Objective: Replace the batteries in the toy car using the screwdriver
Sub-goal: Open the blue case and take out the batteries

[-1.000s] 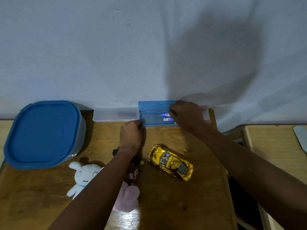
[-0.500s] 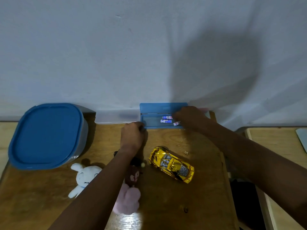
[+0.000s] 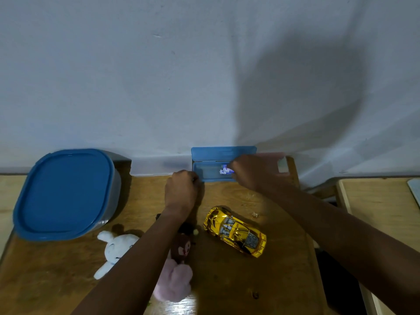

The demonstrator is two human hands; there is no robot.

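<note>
**Inspector:** Right hand [image 3: 252, 172]?

**Surveyor:** Curled inside the open blue case [image 3: 204, 172], fingertips at the batteries [image 3: 225, 169] just to their left. I cannot tell if it pinches one.

**Inspector:** Left hand [image 3: 181, 192]?

**Surveyor:** Grips the case's near left corner.

**Inspector:** Toy car [image 3: 235, 230]?

**Surveyor:** Upright on the table [image 3: 284, 280], on the person's side of the case, between the forearms, long axis diagonal. Only batteries show in the case.

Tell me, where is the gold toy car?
The gold toy car sits on the wooden table, right of centre in the head view, just right of the brown plush toy.
</note>
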